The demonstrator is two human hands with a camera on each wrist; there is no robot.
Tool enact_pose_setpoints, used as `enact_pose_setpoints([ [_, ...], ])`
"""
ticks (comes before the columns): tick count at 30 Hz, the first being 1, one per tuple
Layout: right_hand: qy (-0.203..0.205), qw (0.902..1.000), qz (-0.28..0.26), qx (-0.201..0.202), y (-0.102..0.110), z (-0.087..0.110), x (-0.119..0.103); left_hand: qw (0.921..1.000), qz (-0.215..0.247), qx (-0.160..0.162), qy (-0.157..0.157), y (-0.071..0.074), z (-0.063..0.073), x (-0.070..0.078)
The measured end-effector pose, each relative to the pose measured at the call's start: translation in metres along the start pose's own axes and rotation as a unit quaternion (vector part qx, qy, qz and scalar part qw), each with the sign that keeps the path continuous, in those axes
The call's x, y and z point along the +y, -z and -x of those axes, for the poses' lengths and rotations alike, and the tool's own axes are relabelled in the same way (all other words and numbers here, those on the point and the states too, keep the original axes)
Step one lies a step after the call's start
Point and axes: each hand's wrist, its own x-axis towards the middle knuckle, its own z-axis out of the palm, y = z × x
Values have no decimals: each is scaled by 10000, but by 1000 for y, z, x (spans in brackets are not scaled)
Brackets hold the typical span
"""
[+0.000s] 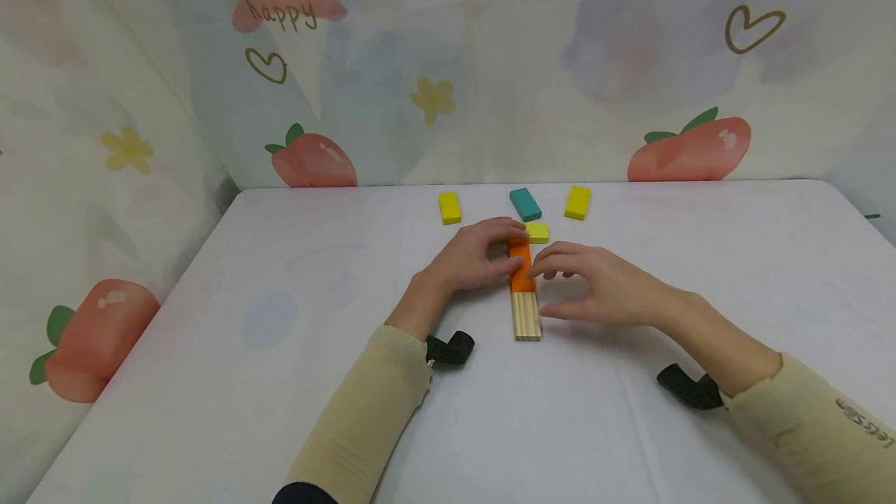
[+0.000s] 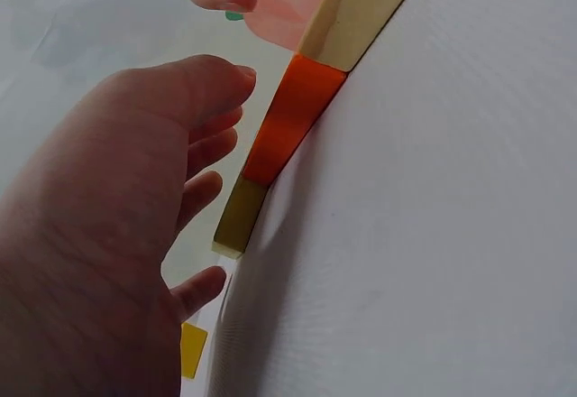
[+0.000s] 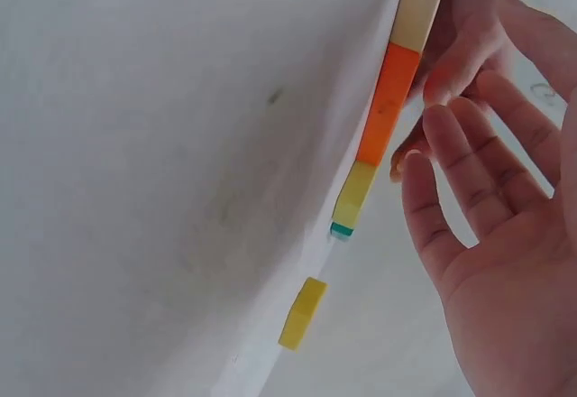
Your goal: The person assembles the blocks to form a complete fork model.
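A row of blocks lies on the white table: a plain wooden piece (image 1: 526,317) with lengthwise lines at the near end, an orange block (image 1: 522,284) in the middle, and a yellow block (image 1: 538,232) set crosswise at the far end. From the left, my left hand (image 1: 479,257) reaches over the orange block, thumb and fingers spread and loosely bent. The left wrist view shows a gap between that thumb and the orange block (image 2: 296,117). My right hand (image 1: 605,284) hovers along the right side, its relaxed fingers close to the orange block and gripping nothing.
Behind the row lie a teal block (image 1: 526,204), a yellow block (image 1: 450,208) to the left and another yellow block (image 1: 577,203) to the right. A patterned cloth (image 1: 518,61) hangs at the table's back edge. Each wrist carries a black mount (image 1: 451,348).
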Motion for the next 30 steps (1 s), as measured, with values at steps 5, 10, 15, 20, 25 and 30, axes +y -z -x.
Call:
enact_pose_setpoints([
  [5, 28, 9994, -80, 326, 5, -1, 5, 10000, -78, -19, -35, 0, 1, -1],
  [10, 38, 9979, -81, 635, 9, -2, 11, 9998, -148, -101, -57, 2, 5, -2],
  [15, 84, 9965, -20, 837, 13, -4, 17, 9995, -209, -163, -188, 4, 9, -3],
  [20, 180, 9940, 92, 1074, 18, -6, 23, 9987, -394, -282, -185, 5, 13, -1],
  [25, -27, 9916, 193, 1282, 26, -9, 29, 9971, -602, -431, -170, 6, 15, 0],
  [30, -363, 9888, 145, 1443, 32, -13, 36, 9956, -721, -546, -249, 6, 16, 1],
])
